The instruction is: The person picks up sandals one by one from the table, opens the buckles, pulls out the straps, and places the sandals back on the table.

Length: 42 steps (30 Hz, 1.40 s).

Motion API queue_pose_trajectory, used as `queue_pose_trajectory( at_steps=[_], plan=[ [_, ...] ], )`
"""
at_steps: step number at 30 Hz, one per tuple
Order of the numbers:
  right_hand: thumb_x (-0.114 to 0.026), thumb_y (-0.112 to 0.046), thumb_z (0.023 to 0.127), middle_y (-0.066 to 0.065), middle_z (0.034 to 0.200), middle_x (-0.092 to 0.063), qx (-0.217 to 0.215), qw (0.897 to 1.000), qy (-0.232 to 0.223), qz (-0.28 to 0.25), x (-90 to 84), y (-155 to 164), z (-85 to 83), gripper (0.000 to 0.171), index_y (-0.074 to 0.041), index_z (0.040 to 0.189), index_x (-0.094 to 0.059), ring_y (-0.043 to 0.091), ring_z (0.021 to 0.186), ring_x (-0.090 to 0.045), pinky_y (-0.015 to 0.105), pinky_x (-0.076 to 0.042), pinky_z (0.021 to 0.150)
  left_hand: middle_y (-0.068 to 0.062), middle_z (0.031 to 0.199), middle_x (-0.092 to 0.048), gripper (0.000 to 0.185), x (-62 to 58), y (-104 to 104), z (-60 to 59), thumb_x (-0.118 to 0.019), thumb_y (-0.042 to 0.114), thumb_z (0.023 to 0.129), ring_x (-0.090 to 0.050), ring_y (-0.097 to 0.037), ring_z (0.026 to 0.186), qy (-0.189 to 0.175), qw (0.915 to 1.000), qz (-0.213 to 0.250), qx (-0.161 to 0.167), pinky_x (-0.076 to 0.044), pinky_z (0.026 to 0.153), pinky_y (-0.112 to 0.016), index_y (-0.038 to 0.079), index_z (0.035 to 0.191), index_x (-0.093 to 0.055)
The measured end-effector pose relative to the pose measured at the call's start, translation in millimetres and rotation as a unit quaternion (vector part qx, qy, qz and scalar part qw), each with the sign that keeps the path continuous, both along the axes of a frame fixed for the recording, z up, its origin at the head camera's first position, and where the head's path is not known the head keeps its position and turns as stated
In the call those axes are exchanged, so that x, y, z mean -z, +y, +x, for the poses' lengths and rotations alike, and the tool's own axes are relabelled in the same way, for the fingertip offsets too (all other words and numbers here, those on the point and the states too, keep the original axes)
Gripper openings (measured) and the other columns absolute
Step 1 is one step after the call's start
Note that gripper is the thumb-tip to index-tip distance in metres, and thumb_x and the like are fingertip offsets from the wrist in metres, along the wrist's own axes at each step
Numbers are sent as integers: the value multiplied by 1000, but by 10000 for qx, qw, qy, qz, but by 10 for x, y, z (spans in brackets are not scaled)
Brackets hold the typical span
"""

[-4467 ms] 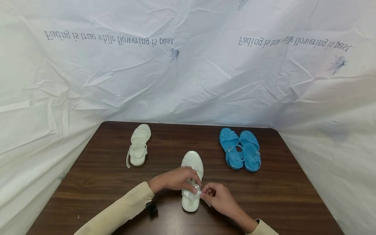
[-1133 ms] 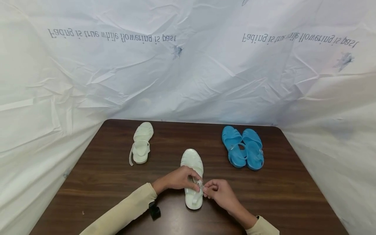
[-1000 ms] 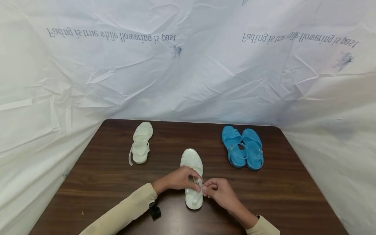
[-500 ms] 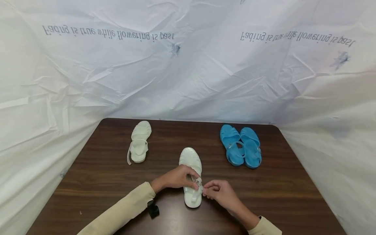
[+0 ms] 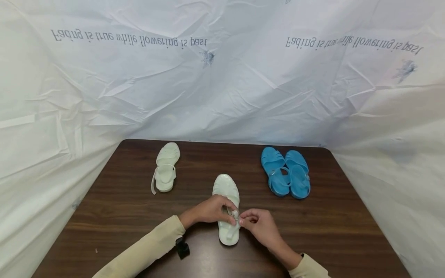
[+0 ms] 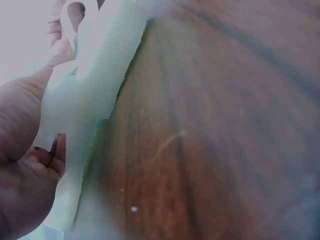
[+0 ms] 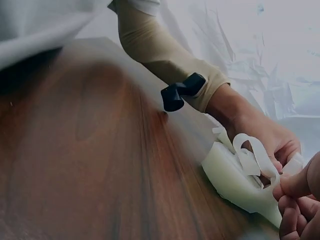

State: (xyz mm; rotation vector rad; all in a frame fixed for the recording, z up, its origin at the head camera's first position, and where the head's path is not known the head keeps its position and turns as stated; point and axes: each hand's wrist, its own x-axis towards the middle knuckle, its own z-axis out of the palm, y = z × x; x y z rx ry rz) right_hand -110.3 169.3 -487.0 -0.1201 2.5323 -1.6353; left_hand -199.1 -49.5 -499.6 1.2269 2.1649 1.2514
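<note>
A white sandal [image 5: 225, 187] lies sole down near the front middle of the table, its toe pointing away from me. My left hand [image 5: 213, 209] reaches over it from the left, thumb and fingers pinching the ankle strap at the buckle [image 5: 235, 214]. From the right, my right hand [image 5: 263, 228] pinches the strap beside that buckle with thumb and forefinger. In the right wrist view the strap [image 7: 257, 150] rises in a loop above the sandal's heel. The left wrist view shows the sandal's side [image 6: 107, 65] close up, with the left palm [image 6: 20, 125] against it.
Another white sandal [image 5: 168, 154] lies at the back left, its strap hanging loose beside it. Two blue sandals [image 5: 272, 158] lie side by side at the back right. White sheeting [image 5: 222, 85] hangs behind and beside the dark wooden table [image 5: 104, 216].
Earlier the strap's free end stuck out to the sandal's right under the right hand; now a strap loop lies over the heel. The right hand has risen slightly; the left keeps its hold.
</note>
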Motion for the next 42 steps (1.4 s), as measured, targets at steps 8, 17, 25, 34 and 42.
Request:
queue_pose_trajectory(
  at_steps=[8, 17, 25, 34, 42],
  plan=[
    [-77, -26, 93, 3, 80, -75, -319, 9986, -416, 9, 15, 79, 29, 25, -2, 101, -75, 14, 70, -65, 26, -53, 60, 5, 105, -74, 33, 9, -3, -9, -84, 31, 85, -64, -1, 93, 119, 9999, -107, 38, -55, 80, -20, 13, 112, -78],
    [-79, -20, 90, 3, 75, -73, 0, 9992, -373, -104, 7, 32, 66, 14, -6, 89, -78, 16, 68, -65, 26, -53, 59, 4, 104, -75, 34, -2, 10, -2, -85, 30, 83, -65, -1, 93, 123, 9998, -136, -61, -54, 82, -20, 12, 110, -79],
    [-80, -17, 88, -6, 73, -72, 354, 9981, 304, 404, 9, -61, 95, 6, -13, 84, -79, 8, 65, -62, 23, -51, 59, 6, 100, -74, 31, -11, 9, -2, -86, 31, 82, -64, 0, 89, 150, 9997, -154, -139, -54, 79, -20, 12, 106, -80],
    [-79, -15, 89, -11, 73, -70, 189, 9947, 780, 637, -7, -103, 105, 4, -10, 88, -79, 4, 64, -59, 23, -50, 59, 11, 95, -72, 29, -8, -9, 4, -87, 32, 81, -63, 0, 84, -1, 9997, -145, -188, -54, 75, -21, 15, 104, -80],
    [-83, -26, 87, -4, 75, -69, 61, 9986, 382, 361, 10, -54, 25, 17, -11, 89, -74, 8, 68, -62, 24, -53, 62, 11, 94, -73, 28, -12, -6, 3, -87, 30, 81, -64, 1, 84, 36, 9999, -58, -151, -55, 76, -21, 15, 104, -79]
  ],
)
